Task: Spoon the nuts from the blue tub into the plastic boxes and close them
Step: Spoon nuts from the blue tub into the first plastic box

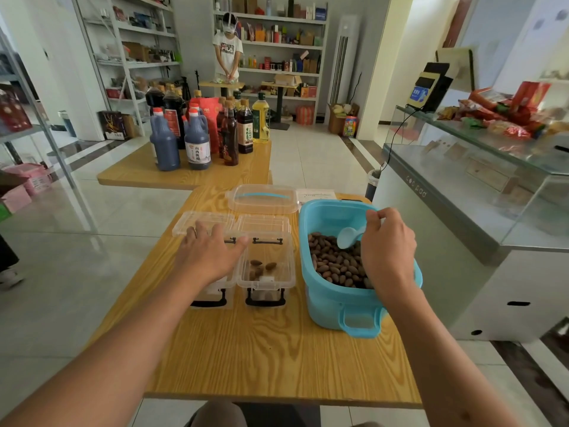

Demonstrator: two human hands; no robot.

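Nuts (334, 261) fill the blue tub (335, 300) at the right edge of the tabletop (261, 349). The right hand (388, 251) is over the tub, and its fingers pinch the handle of a pale blue spoon (349, 237). The bowl of the spoon points down into the nuts, and it looks like it has none in it yet.

The left hand (209, 254) lies flat, fingers straight, on the left plastic box (212, 285) and holds nothing. Just beside it is the right plastic box (266, 266), open, with only a few nuts at the bottom. Both boxes have their clear lids (231, 223) folded back toward the far edge. The tub's own clear lid (263, 198) lies behind them.

I think the scooping has only just started. The spoon is small and the nuts are smooth, so a heaped or tipped spoon could drop some on the tabletop on the way over. The boxes are light, so a bump could slide one. The flat hand helps keep its box from moving.
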